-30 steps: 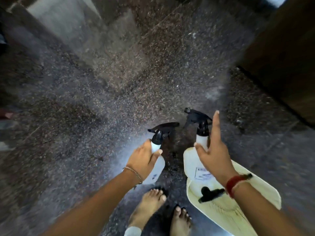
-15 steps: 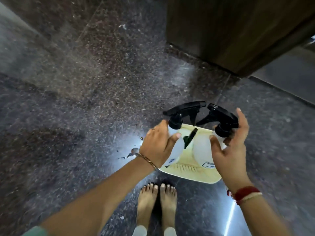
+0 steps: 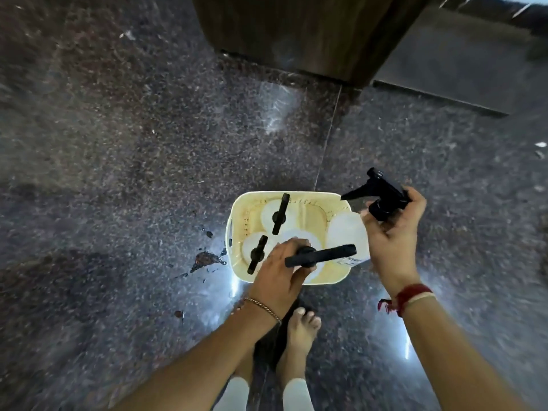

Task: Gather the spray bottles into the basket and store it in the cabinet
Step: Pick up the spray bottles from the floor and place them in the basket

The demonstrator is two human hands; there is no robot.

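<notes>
A cream plastic basket (image 3: pixel 237 216) stands on the dark floor just ahead of my feet. Two white spray bottles with black trigger heads stand inside it, one at the back (image 3: pixel 280 213) and one at the front left (image 3: pixel 257 254). My left hand (image 3: pixel 280 271) grips the neck of a third spray bottle (image 3: pixel 320 256) over the basket's front. My right hand (image 3: pixel 391 232) holds a fourth spray bottle (image 3: pixel 345 231) by its black head, its white body over the basket's right rim.
A dark wooden cabinet (image 3: pixel 296 31) stands on the floor behind the basket. Small dark spots (image 3: pixel 206 259) lie on the polished granite floor left of the basket. My bare feet (image 3: pixel 299 330) are right below it.
The view has tilted down over the basket. Both hands have carried their bottles lower, from above the basket's near edge to over its inside and right rim.
</notes>
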